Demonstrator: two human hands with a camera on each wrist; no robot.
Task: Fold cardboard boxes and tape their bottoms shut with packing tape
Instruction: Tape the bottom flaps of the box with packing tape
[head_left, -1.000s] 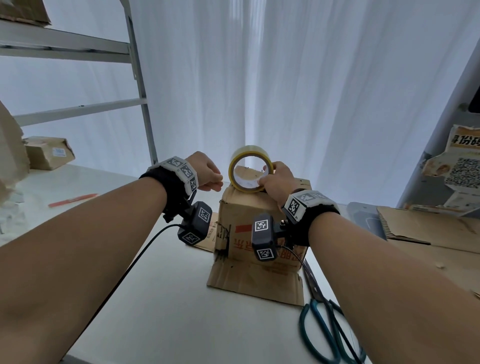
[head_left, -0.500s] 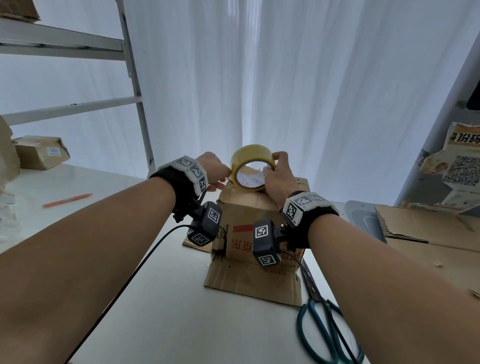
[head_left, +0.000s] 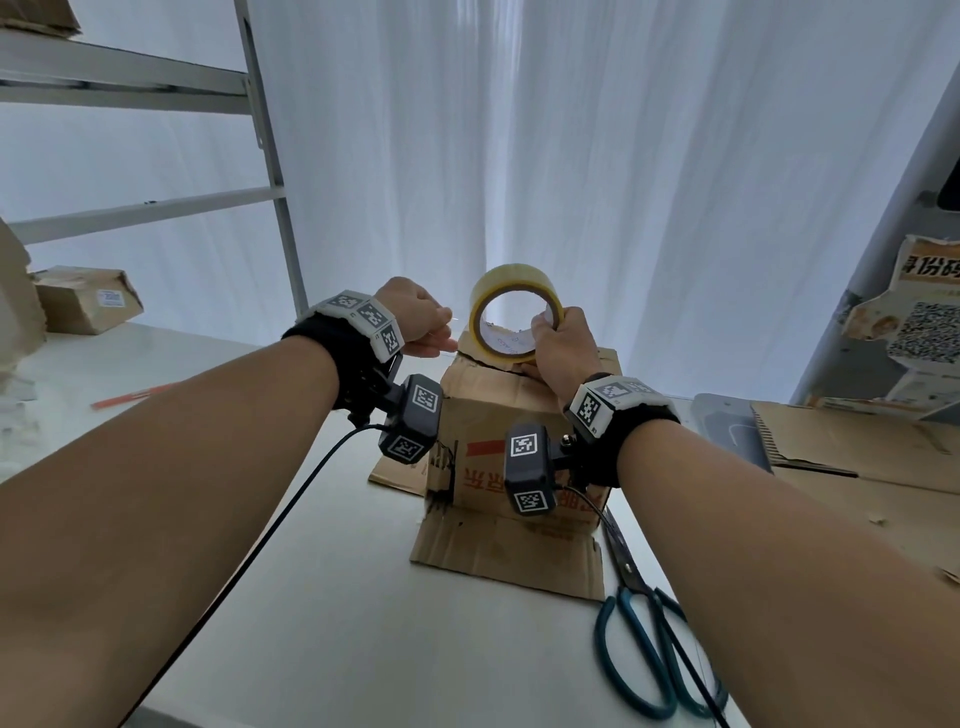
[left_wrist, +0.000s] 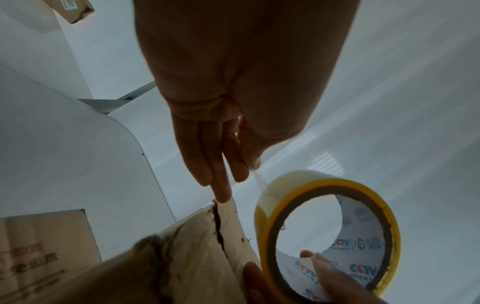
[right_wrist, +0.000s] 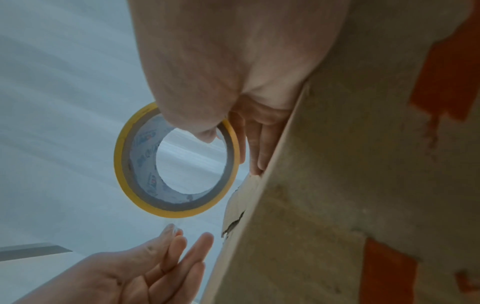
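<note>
Fingers (left_wrist: 221, 164) of the left hand (head_left: 415, 322) point down, close together, and with the thumb they pinch the loose end of the clear tape just left of the roll; one fingertip touches the torn top edge of the box. Low in the head view, teal scissors (head_left: 649, 654) lie on the white table (head_left: 363, 623) at the lower right. Just past them, in the middle of the view, the cardboard box (head_left: 498, 415) stands with its bottom side up and one flap lying flat on the table toward us. Both arms reach forward over it. On top of the box, the right hand (head_left: 561, 353) holds the tape roll (head_left: 514, 322) on its edge, thumb inside the ring and fingers curled behind it. It looks like the taping step is just starting. Next, I think the left hand must press the tape end onto the box while the right hand pulls the roll along the crack between the flaps. Farther back, a small parcel (head_left: 88, 299) sits at the middle left, and a white curtain (head_left: 571, 156) hangs behind everything.
</note>
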